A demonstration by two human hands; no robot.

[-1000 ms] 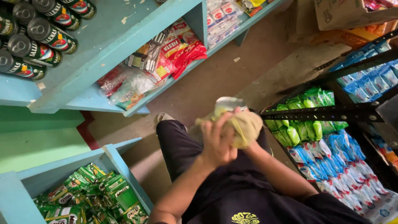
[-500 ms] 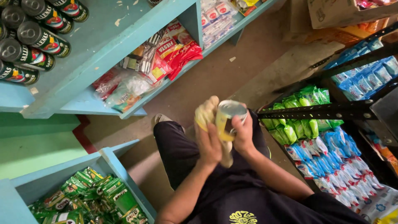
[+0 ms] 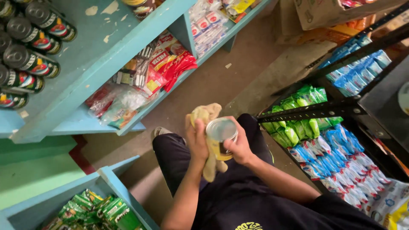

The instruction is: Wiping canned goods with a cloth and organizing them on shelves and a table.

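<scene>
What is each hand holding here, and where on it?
The right hand grips a tin can around its side wall, the lid end facing the camera. The left hand holds a yellowish cloth bunched against the can's other side.

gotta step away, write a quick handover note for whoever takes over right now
Left hand: presses a yellow cloth against the can.
Right hand: grips the can by its side, silver top up.
Both are held over the lap, between the blue shelf and the black rack.
Done: cloth is on the can.
Left: can not shelved; how clean it is can't be told.
</scene>
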